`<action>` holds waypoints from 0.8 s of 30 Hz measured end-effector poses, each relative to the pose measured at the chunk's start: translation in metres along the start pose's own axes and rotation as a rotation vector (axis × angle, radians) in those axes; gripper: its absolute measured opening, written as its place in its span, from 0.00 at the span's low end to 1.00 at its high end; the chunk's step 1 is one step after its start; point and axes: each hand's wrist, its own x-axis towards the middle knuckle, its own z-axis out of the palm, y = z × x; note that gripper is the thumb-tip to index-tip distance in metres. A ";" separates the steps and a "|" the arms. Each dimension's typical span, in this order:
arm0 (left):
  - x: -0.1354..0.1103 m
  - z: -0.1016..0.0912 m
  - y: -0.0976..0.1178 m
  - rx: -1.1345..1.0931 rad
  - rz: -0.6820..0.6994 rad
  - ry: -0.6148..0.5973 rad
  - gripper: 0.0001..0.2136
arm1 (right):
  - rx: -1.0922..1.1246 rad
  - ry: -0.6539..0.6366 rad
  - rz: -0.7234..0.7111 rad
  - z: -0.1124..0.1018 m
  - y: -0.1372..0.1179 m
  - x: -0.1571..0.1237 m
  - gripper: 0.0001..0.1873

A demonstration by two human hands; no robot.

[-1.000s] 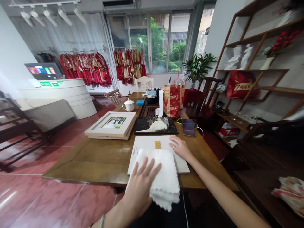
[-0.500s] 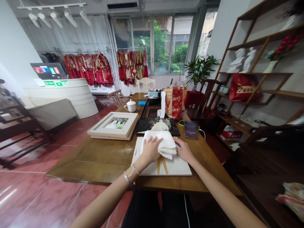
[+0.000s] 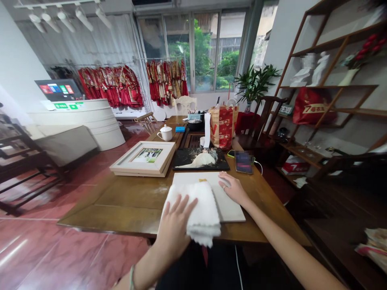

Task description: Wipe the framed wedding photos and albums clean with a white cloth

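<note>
A white flat album [image 3: 229, 206] lies on the wooden table [image 3: 127, 201] in front of me. A folded white cloth [image 3: 201, 205] covers its near left part and hangs over the table's front edge. My left hand [image 3: 175, 225] presses flat on the cloth, fingers spread. My right hand [image 3: 232, 188] rests flat on the album's right side, fingers stretched out, a ring on one finger.
Behind the album lie a black photo panel [image 3: 201, 159], a stack of framed pictures [image 3: 143, 159] and a phone [image 3: 243, 162] on a cable. Farther back stand a red gift bag [image 3: 222, 127], a white teapot [image 3: 165, 133] and a tea tray. Wooden shelves [image 3: 329, 100] rise at the right.
My left hand has dragged the cloth from the album's far end back toward me, over the table's front edge. The right hand has stayed on the album.
</note>
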 end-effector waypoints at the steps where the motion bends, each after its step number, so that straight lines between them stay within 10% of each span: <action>1: 0.013 -0.003 -0.006 0.015 -0.027 0.042 0.43 | 0.001 0.002 0.002 0.000 0.000 0.000 0.13; 10: 0.095 -0.008 -0.001 0.053 0.043 0.197 0.35 | 0.021 -0.003 0.016 -0.004 0.000 0.005 0.14; 24: 0.015 0.027 0.041 0.041 0.261 0.073 0.41 | 0.075 -0.017 0.042 -0.009 0.012 0.013 0.17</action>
